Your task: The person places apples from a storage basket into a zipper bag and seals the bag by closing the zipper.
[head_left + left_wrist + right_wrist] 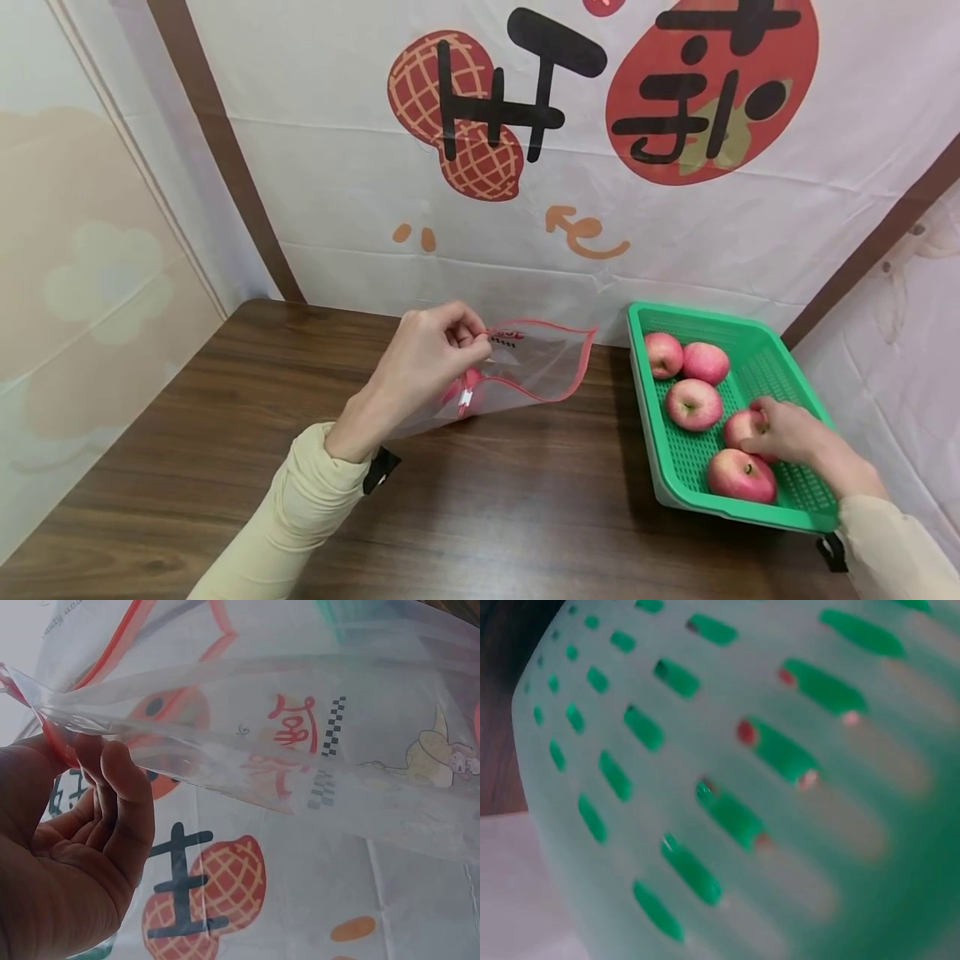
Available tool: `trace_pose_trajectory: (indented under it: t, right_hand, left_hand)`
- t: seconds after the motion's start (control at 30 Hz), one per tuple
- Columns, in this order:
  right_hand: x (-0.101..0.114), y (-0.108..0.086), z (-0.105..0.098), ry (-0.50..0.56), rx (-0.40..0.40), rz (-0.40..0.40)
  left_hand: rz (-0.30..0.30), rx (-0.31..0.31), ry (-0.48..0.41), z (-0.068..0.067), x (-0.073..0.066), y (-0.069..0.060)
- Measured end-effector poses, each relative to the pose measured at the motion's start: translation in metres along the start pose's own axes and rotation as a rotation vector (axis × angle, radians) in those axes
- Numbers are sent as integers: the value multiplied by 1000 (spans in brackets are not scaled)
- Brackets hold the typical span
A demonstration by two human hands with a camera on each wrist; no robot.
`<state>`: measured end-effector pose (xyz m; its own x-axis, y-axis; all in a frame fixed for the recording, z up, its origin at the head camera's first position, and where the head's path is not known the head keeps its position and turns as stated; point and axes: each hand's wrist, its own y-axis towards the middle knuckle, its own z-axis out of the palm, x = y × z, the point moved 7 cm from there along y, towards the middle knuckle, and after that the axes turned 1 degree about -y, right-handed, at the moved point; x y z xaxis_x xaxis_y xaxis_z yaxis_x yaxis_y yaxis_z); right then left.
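A clear zip bag (536, 367) with a red rim and a white slider hangs with its mouth parted over the table's middle. The left hand (431, 354) pinches its rim between thumb and fingers; in the left wrist view that hand (82, 832) holds the edge of the printed bag (300, 742). Something red shows through the bag below the hand. At the right, the right hand (798, 433) curls its fingers round an apple (741, 429) in the green basket (667, 467). The right wrist view shows only the basket's slotted outer wall (675, 750); the hand is hidden there.
Several other apples lie in the basket, among them one at its near side (742, 477) and one near its middle (693, 405). The brown wooden table (480, 517) meets a white printed cloth (337, 200) at the back. Another cloth hangs at the right.
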<state>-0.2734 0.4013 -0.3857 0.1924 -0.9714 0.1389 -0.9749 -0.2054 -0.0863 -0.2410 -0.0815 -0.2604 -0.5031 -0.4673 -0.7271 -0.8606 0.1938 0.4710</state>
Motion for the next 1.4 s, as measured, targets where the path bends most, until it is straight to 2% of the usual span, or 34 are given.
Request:
trace_pose_trajectory:
  t: [0.17,0.27,0.37,0.5,0.67,0.87,1.0,1.2,1.4]
  right_hand:
    - [-4,-6,1,16,-37,35]
    - [-3,-9,-6,20,-81,51]
    - [4,-11,-21,30,-119,60]
    - [23,-9,-51,42,-200,28]
    - [61,-9,-93,47,-342,-36]
    - [119,-5,-131,84,-374,-91]
    - [166,-5,-149,86,-414,-193]
    - [226,-5,-163,75,-419,-298]
    - [270,1,-158,69,-365,-367]
  left_hand:
    - [-5,10,-3,2,0,-1]
    - [-2,11,4,2,0,-1]
    - [5,9,14,2,-1,-1]
    - [0,18,-3,2,-1,-1]
    - [-11,36,-41,3,-1,-1]
    - [-11,30,-30,4,-1,-1]
    - [-10,13,-1,3,-1,0]
    - [-2,0,5,2,-1,1]
    - [-4,2,5,2,-1,2]
